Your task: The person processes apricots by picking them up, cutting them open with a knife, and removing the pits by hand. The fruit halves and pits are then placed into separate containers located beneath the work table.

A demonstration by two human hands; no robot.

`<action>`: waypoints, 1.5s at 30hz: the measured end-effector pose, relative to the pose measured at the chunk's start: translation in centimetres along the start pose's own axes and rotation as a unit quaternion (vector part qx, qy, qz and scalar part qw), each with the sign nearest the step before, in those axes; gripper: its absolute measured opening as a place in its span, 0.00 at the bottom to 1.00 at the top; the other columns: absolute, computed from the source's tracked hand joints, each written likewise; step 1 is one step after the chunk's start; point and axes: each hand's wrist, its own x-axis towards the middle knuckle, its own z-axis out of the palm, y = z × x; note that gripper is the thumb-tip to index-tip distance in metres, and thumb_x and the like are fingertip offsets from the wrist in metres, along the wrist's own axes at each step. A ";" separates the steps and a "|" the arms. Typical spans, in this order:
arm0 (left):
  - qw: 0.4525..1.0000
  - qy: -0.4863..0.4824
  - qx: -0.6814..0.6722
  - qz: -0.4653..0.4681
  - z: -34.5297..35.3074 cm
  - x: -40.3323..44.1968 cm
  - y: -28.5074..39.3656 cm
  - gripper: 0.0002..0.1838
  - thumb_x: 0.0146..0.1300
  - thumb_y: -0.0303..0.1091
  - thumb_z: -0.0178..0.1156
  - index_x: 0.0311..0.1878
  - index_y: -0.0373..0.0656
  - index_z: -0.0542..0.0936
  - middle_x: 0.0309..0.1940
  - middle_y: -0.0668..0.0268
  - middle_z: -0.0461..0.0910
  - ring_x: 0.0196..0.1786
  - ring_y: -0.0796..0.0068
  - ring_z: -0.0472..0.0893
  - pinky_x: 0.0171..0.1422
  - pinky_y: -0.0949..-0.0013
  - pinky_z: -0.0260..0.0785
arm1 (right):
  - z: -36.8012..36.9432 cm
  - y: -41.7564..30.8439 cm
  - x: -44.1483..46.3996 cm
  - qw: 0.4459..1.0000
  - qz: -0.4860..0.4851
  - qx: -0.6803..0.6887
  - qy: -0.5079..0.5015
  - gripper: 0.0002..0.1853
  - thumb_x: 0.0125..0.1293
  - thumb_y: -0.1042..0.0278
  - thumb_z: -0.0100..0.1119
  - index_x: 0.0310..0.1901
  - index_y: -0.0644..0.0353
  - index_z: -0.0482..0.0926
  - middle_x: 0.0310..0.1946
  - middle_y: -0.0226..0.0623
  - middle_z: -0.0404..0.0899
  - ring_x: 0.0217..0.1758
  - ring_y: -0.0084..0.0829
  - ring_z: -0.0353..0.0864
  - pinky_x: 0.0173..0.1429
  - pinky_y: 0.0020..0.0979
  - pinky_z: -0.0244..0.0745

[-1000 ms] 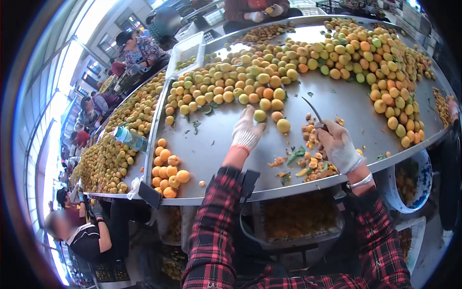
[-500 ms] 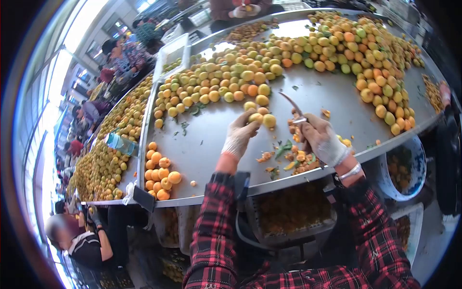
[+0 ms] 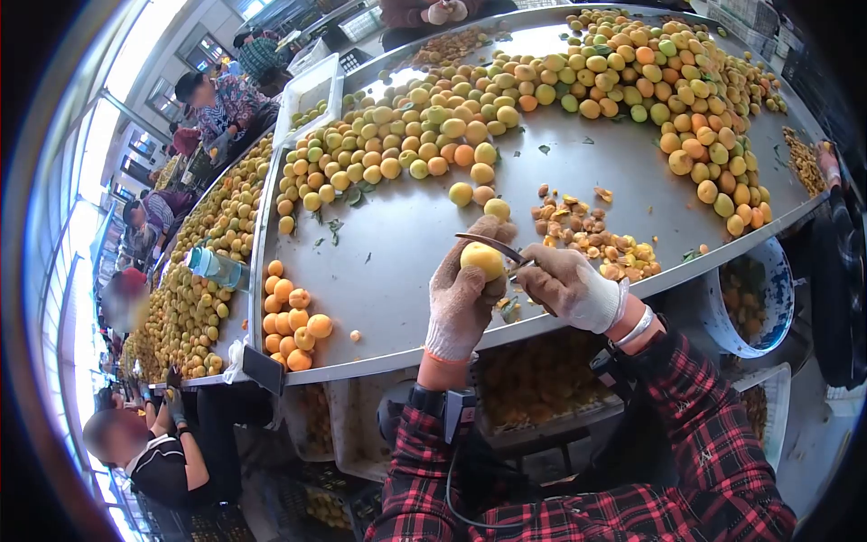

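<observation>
My gloved left hand [image 3: 457, 303] is wrapped round a yellow apricot [image 3: 481, 261] above the near part of the metal table [image 3: 388, 271]. In my gloved right hand [image 3: 578, 289] is a small curved knife [image 3: 486, 240], its blade lying across the top of that apricot. Whether the edge has entered the fruit, I cannot tell. Just beyond my left hand sit a few loose apricots [image 3: 461, 193]. Brown pits and orange scraps [image 3: 578, 226] lie beyond my right hand.
A long heap of apricots [image 3: 397, 135] curves along the table's back and right. Orange apricots [image 3: 295, 318] are grouped at the left corner. A blue-white bucket [image 3: 784, 307] and a crate [image 3: 623, 411] stand below the front edge. Other people [image 3: 163, 443] sit at the left.
My left hand has drawn an apricot back from the loose group towards me. My right hand has moved left, bringing the knife blade over that apricot.
</observation>
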 end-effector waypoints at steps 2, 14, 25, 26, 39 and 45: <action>1.000 0.006 0.003 0.006 0.2 -0.2 -0.3 0.45 0.61 0.58 0.65 0.69 0.31 0.65 0.57 0.56 0.77 0.33 0.82 0.71 0.35 0.78 0.64 | 0.3 -0.1 0.1 0.999 0.001 -0.036 0.004 0.10 0.74 0.65 0.52 0.40 0.63 0.76 0.29 0.46 0.78 0.34 0.43 0.80 0.38 0.37 0.73; 0.991 0.027 0.115 -0.064 -1.1 -1.2 1.9 0.21 0.69 0.32 0.58 0.64 0.38 0.75 0.48 0.67 0.82 0.40 0.86 0.76 0.44 0.82 0.70 | 1.8 0.2 0.2 0.998 0.009 -0.061 -0.018 0.12 0.74 0.62 0.55 0.41 0.64 0.76 0.27 0.45 0.78 0.31 0.38 0.79 0.38 0.37 0.73; 0.992 0.112 -0.048 -0.039 -0.7 0.3 -3.6 0.24 0.70 0.40 0.61 0.61 0.33 0.75 0.45 0.66 0.80 0.47 0.77 0.78 0.53 0.73 0.73 | 3.6 1.6 1.0 0.979 -0.044 -0.166 0.105 0.06 0.70 0.70 0.59 0.40 0.63 0.76 0.27 0.48 0.80 0.32 0.45 0.85 0.37 0.37 0.77; 0.981 0.099 -0.159 -0.050 -0.5 0.3 -3.7 0.25 0.69 0.40 0.63 0.61 0.32 0.74 0.45 0.66 0.80 0.48 0.77 0.79 0.55 0.72 0.73 | 3.8 2.0 1.1 0.979 -0.042 -0.168 0.106 0.06 0.70 0.70 0.59 0.40 0.63 0.76 0.27 0.48 0.80 0.32 0.45 0.85 0.37 0.37 0.77; 0.993 0.071 -0.098 -0.014 -0.4 -0.5 -1.8 0.25 0.67 0.31 0.56 0.66 0.33 0.69 0.59 0.58 0.75 0.59 0.69 0.77 0.62 0.67 0.71 | 3.9 1.6 0.7 0.982 -0.057 -0.160 0.086 0.09 0.64 0.69 0.65 0.42 0.61 0.77 0.31 0.50 0.82 0.36 0.52 0.83 0.37 0.42 0.76; 0.996 0.065 0.033 -0.049 -0.3 0.2 -0.4 0.23 0.67 0.30 0.57 0.63 0.31 0.71 0.59 0.57 0.76 0.60 0.68 0.77 0.63 0.66 0.72 | 3.4 2.9 0.9 0.973 -0.037 -0.215 0.079 0.09 0.66 0.67 0.63 0.42 0.60 0.76 0.30 0.50 0.81 0.36 0.55 0.82 0.37 0.44 0.77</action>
